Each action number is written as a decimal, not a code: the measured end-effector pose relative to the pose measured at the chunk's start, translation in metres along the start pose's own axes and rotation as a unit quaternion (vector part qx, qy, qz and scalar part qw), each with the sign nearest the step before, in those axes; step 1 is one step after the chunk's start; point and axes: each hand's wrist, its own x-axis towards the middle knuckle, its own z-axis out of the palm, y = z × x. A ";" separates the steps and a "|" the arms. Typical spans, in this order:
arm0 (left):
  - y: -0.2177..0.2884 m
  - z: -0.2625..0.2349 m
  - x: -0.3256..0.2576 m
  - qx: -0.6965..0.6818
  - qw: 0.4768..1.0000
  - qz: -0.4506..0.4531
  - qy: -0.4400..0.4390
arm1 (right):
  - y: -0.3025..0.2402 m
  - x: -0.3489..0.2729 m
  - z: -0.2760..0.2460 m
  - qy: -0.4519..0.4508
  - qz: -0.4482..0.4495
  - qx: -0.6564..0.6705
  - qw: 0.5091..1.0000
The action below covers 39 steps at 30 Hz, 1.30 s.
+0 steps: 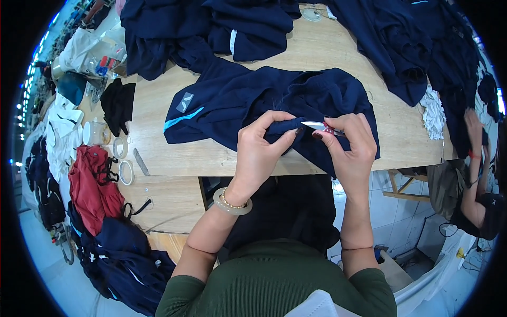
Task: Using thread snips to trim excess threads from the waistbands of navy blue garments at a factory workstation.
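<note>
- A soft navy cloth garment [327, 95] lies along the near edge of a pale wooden table [391, 153], its light-blue stripe [185, 118] and small grey patch [184, 102] toward the left.
- The person's left hand [261, 145] pinches a narrow rolled fold of the garment between thumb and forefinger, the fold's long axis running roughly left to right.
- The right hand [353, 140] is closed on the red, white-speckled handle of a small cutting tool with a pointed silver blade [313, 126].
- The blade lies nearly level between the hands, its tip aimed leftward at the fold's right end, beside the left thumb; whether steel meets cloth cannot be told.
- The left hand is the nearer to that tip; the handle sits on the right, within the right fingers.
- Toward the table's left end rest a black cloth piece [118, 103], a slim grey metal strip [141, 161] and a crumpled red fabric bundle [92, 182].
- More dark-navy garments [163, 31] are heaped along the far edge.
</note>
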 end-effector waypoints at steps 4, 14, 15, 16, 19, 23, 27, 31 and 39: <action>-0.005 -0.003 0.001 0.019 0.999 0.012 -0.031 | 0.003 -0.001 0.001 -0.016 -0.002 0.006 1.000; 0.006 0.000 0.001 -0.015 0.996 0.056 -0.070 | 0.009 -0.011 -0.005 0.023 0.177 0.140 0.974; 0.006 0.000 0.001 -0.007 0.995 0.057 -0.079 | 0.008 -0.009 -0.005 0.024 0.176 0.140 0.974; 0.006 0.000 0.002 -0.007 0.995 0.058 -0.080 | 0.005 -0.008 -0.005 0.016 0.184 0.170 0.968; 0.005 0.000 0.001 0.000 0.994 0.060 -0.093 | -0.001 -0.002 -0.004 -0.023 0.193 0.221 0.956; 0.012 -0.003 -0.001 -0.002 0.992 0.045 -0.120 | 0.000 -0.003 0.014 -0.050 0.095 0.160 0.981; 0.010 -0.006 -0.002 0.040 0.990 -0.005 -0.137 | 0.004 -0.001 0.020 -0.028 0.076 0.162 0.984; 0.005 -0.009 -0.001 0.033 0.990 0.010 -0.137 | 0.017 0.004 0.012 0.027 0.153 0.229 0.961; 0.006 -0.014 -0.003 0.050 0.990 -0.006 -0.130 | 0.077 0.013 -0.038 0.249 0.226 0.020 0.941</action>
